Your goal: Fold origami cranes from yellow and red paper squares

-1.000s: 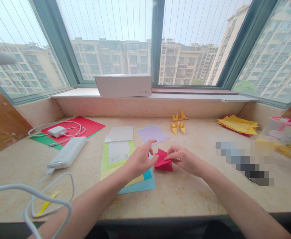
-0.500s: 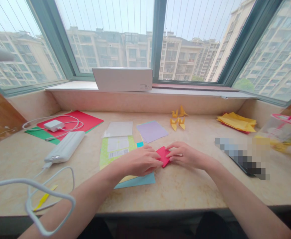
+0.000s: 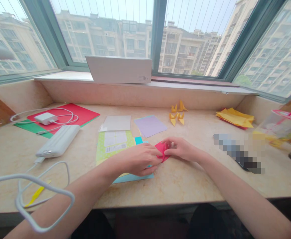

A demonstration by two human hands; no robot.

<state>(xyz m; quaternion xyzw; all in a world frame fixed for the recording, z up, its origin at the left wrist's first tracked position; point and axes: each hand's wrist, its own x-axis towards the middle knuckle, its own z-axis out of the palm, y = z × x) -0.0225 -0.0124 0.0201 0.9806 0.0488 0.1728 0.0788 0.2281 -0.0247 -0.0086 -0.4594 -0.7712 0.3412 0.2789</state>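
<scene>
A small folded red paper [image 3: 162,151] lies on the marble desk between my hands. My left hand [image 3: 144,159] rests on its left side, fingertips pressing it down, partly over the blue and green sheets. From the right, my right hand [image 3: 179,148] pinches a raised flap of the red paper between thumb and fingers. Lilac paper [image 3: 151,126] lies just beyond. Several folded yellow paper figures [image 3: 177,119] stand farther back. A green patterned packet [image 3: 114,144] sits left of my left hand, with a blue sheet [image 3: 132,178] under it.
On the left are a white power bank [image 3: 58,141], looping cables, a charger [image 3: 45,118] and red and green sheets [image 3: 85,114]. Yellow papers [image 3: 235,118], a blurred phone-like object [image 3: 237,152] and a plastic cup [image 3: 284,122] are at the right. A white box [image 3: 120,69] stands on the sill.
My right hand's fingers have curled and lifted a flap of the red paper. My left hand still holds its side down. The whole view has shifted slightly.
</scene>
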